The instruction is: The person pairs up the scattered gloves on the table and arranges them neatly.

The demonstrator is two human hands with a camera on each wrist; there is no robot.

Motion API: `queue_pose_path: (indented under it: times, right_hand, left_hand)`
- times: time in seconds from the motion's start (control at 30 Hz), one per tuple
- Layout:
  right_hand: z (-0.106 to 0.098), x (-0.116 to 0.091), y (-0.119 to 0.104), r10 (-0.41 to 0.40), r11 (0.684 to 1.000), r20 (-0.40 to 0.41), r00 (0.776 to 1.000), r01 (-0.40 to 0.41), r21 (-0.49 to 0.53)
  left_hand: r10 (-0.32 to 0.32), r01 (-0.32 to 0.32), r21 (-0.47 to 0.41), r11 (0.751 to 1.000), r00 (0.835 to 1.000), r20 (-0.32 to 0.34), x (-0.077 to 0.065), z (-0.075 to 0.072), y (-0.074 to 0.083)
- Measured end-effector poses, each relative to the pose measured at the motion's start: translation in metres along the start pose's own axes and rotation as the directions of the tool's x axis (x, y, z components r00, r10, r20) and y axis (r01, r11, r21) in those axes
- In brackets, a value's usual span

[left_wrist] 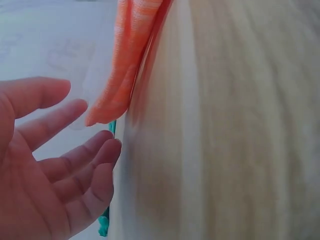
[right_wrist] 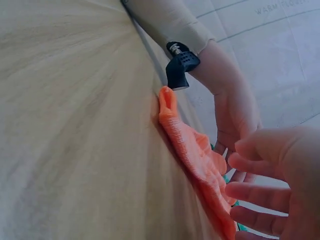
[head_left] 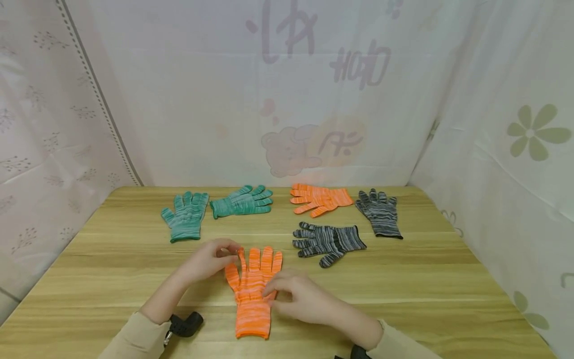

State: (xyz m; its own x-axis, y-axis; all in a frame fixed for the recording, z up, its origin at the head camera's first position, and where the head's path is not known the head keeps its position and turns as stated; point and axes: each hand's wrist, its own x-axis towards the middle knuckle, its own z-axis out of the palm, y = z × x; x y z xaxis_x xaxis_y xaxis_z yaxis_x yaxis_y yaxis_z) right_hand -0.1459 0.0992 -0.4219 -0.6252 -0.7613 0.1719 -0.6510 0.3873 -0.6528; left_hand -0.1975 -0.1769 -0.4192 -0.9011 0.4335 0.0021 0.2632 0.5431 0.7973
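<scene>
From where I stand, the orange-and-white marled knit glove (head_left: 252,286) lies flat on the wood-grain tabletop (head_left: 134,289), between the person's hands. Its long axis runs away from the person: cuff nearest, fingertips pointing to the back edge, the far end leaning slightly right. The finger beside its thumb looks narrow and creased.

Left hand (head_left: 206,262): positioned at the upper left of the glove, fingertips beside that narrow finger. The left wrist view shows the fingers loosely spread, grasping nothing.

Right hand (head_left: 302,298): positioned at the right edge, fingertips overlapping the palm area. Fingers are relaxed and apart; contact with the fabric cannot be confirmed.

Nearer hand: right for the palm and cuff, left for the thumb side and that narrow finger.

Beyond, to the left, lie two green marled knit gloves (head_left: 187,218); to the right, a second orange glove (head_left: 324,198) and two black-and-grey marled gloves (head_left: 329,241).
</scene>
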Motion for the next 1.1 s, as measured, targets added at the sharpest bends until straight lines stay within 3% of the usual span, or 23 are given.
queue_pose_path:
  times: [0.13,0.33,0.57,0.83,1.1]
  right_hand:
    - [0.0029,-0.0014,-0.0001,-0.086,0.985,0.073,0.994,0.096,-0.143]
    - [0.0049,-0.0030,-0.0010,-0.069,0.967,0.126,0.990,0.098,-0.236]
    - [0.0058,-0.0041,-0.0002,-0.056,0.961,0.137,0.989,0.091,-0.261]
    - [0.0049,-0.0044,0.0014,-0.065,0.961,0.155,0.986,0.104,-0.258]
    - [0.0038,-0.0042,0.0011,-0.061,0.960,0.166,0.984,0.103,-0.261]
  left_hand:
    - [0.044,-0.045,0.018,0.999,0.998,0.042,0.0000,0.0005,-0.0028]
    - [0.043,-0.047,0.057,0.997,0.997,0.062,0.0011,0.0002,-0.0036]
    - [0.038,-0.046,0.081,0.996,0.995,0.090,0.0003,-0.0012,-0.0042]
    - [0.063,-0.086,0.194,0.977,0.990,0.123,-0.0013,-0.0014,-0.0031]
    - [0.047,-0.072,0.303,0.950,0.995,0.089,-0.0042,0.0019,-0.0006]
